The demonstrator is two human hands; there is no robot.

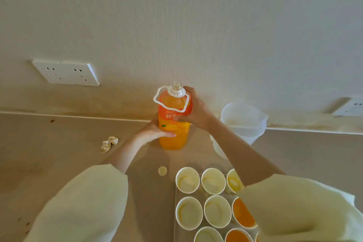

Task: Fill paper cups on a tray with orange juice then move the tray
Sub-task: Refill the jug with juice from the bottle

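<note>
An uncapped orange juice bottle (173, 124) with a white carry loop stands upright on the counter near the wall. My left hand (155, 130) grips its lower body from the left. My right hand (196, 111) wraps round its upper part from the right. Its yellow cap (162, 170) lies on the counter in front. Closer to me, at lower right, a tray (176, 198) holds several white paper cups. An empty cup (187, 180) is at the tray's far left corner; a cup with juice (243, 213) sits partly under my right sleeve.
A translucent plastic jug (243, 122) stands right of the bottle by the wall. A crumpled paper scrap (109, 143) lies on the counter at left. Wall sockets (65, 72) are mounted above the counter, with another socket (351, 107) at far right.
</note>
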